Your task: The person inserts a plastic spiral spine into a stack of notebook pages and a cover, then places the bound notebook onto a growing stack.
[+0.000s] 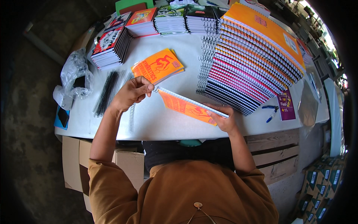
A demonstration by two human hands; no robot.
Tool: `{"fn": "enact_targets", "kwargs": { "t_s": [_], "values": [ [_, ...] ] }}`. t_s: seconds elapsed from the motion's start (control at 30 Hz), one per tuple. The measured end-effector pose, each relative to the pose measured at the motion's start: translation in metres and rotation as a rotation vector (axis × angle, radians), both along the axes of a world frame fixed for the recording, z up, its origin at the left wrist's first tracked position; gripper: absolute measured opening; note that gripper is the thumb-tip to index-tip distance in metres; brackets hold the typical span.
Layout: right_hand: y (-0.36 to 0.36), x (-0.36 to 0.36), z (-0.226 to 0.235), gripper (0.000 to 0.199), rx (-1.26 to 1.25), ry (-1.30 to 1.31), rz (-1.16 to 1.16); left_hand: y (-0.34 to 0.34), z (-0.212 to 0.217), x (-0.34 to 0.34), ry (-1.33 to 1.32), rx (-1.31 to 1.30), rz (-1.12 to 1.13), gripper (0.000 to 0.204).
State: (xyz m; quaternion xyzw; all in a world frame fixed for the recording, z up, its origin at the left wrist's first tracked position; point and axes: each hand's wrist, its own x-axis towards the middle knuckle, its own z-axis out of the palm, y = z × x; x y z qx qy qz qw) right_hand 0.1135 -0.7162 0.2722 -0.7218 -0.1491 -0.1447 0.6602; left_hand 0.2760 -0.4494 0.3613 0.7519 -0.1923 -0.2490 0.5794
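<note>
Above the table [160,119], both hands [130,93] [223,119] pinch an orange notebook [186,106] edge-up

- Orange notebook [188,106], centre of frame: paper block, smooth card cover with a slight sheen.
- Binding coils [106,91], left of centre: thin black and pale wire or plastic; which cannot be told.
- Tabletop [156,123]: white, matt, smooth.
- Bag [74,72], far left: clear, glossy, crinkled plastic film.
- Cartons [76,160], lower left: matt brown cardboard.
- Pallet boards [278,153], lower right: rough bare wood.
</note>
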Motion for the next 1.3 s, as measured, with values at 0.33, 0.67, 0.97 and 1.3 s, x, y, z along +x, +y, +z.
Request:
{"fn": "enact_targets", "kwargs": {
  "t_s": [0.33, 0.67, 0.97, 1.3],
  "values": [
    [-0.003, 0.005, -0.002, 0.032, -0.044, -0.045, -0.006, 0.002, 0.005, 0.004, 0.302, 0.185, -0.119, 0.042],
    [-0.001, -0.001, -0.004, 0.027, 0.005, 0.091, -0.036, -0.004, 0.021, 0.000, -0.189, 0.148, -0.254, 0.014],
    [0.010, -0.002, -0.017, 0.025, 0.029, 0.175, -0.111, -0.010, 0.025, -0.006, -1.013, 0.494, -0.325, 0.020],
    [0.004, -0.002, -0.018, 0.033, 0.046, 0.325, -0.045, -0.003, 0.033, -0.006, -1.092, 0.563, -0.389, 0.018]
  ]
}}
